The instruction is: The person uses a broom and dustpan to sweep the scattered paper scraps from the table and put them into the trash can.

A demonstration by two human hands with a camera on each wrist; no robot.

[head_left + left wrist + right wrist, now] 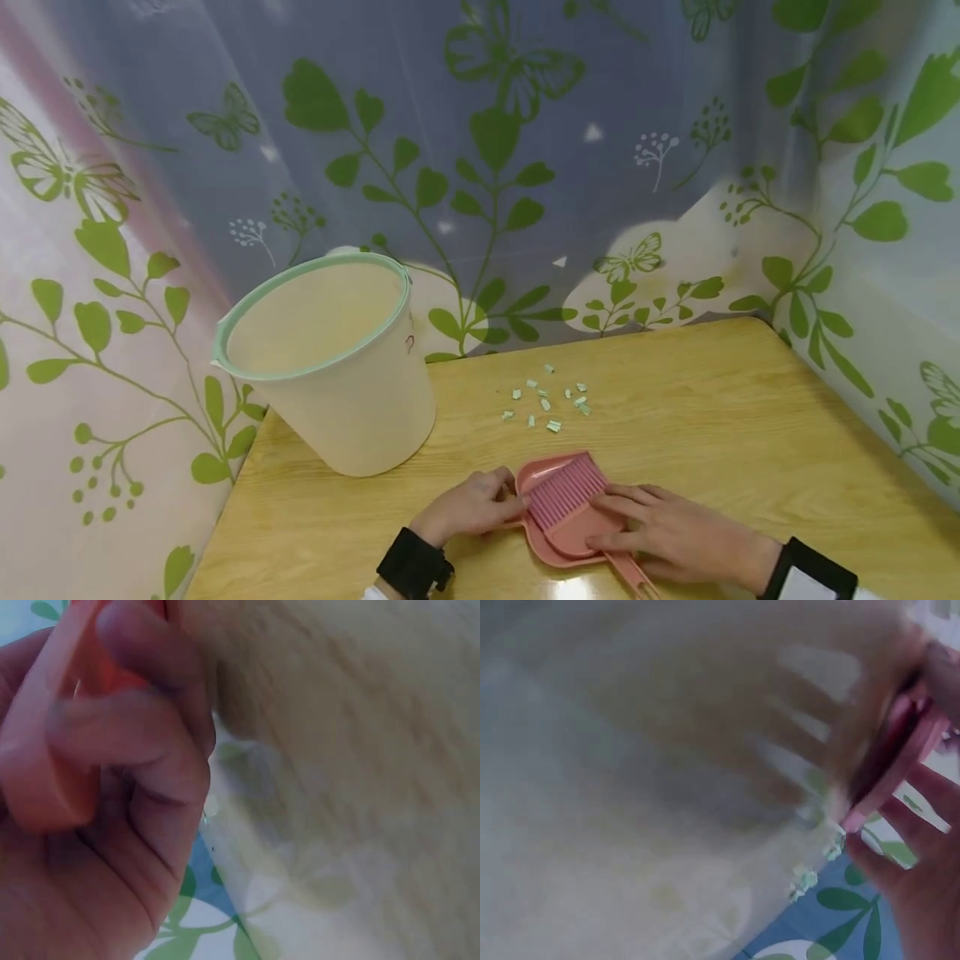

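Note:
A pink dustpan [534, 472] is in the lower middle of the head view. A pink brush [567, 493] with ribbed bristles lies over it, its handle [632, 575] pointing toward the near edge. My left hand [474, 502] is at the dustpan's left side; in the left wrist view its fingers curl round the dustpan's handle [46, 769]. My right hand [678, 533] holds the brush from the right, thumb on the brush body and fingers along its side. Small pale green scraps [545, 404] lie scattered on the table beyond the dustpan.
A tall cream bucket [375, 408] with a green rim stands on the left of the wooden table [690, 400]. Curtains [405, 100] printed with leaves and butterflies hang behind and at both sides. A bright reflection shows near the front.

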